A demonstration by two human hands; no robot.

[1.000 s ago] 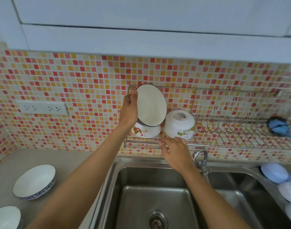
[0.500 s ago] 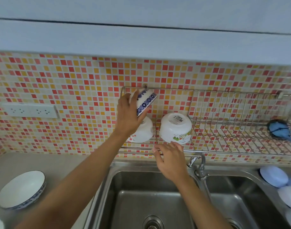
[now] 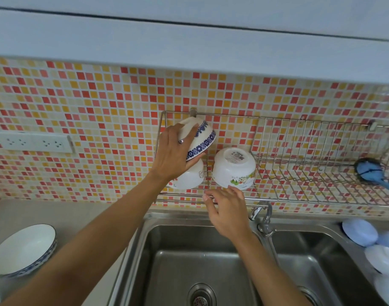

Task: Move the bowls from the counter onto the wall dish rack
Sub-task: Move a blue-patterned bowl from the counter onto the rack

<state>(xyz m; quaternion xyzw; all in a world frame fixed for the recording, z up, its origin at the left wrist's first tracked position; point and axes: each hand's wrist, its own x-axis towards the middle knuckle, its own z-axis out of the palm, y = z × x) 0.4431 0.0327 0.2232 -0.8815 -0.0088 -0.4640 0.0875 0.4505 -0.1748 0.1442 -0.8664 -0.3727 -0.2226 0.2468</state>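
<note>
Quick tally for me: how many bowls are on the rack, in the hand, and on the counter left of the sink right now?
On the wall rack: 2, the plain white bowl and the cartoon-print bowl
In the left hand: 1, the blue-patterned bowl
On the counter: 1 blue-rimmed bowl in full view
Total: 4

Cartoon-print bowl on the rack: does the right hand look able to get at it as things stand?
Probably yes. The right hand is open just below the cartoon-print bowl, fingertips near its lower rim, with only the wall rack front rail between. The left hand, busy with the blue-patterned bowl, is off to the side.
</note>
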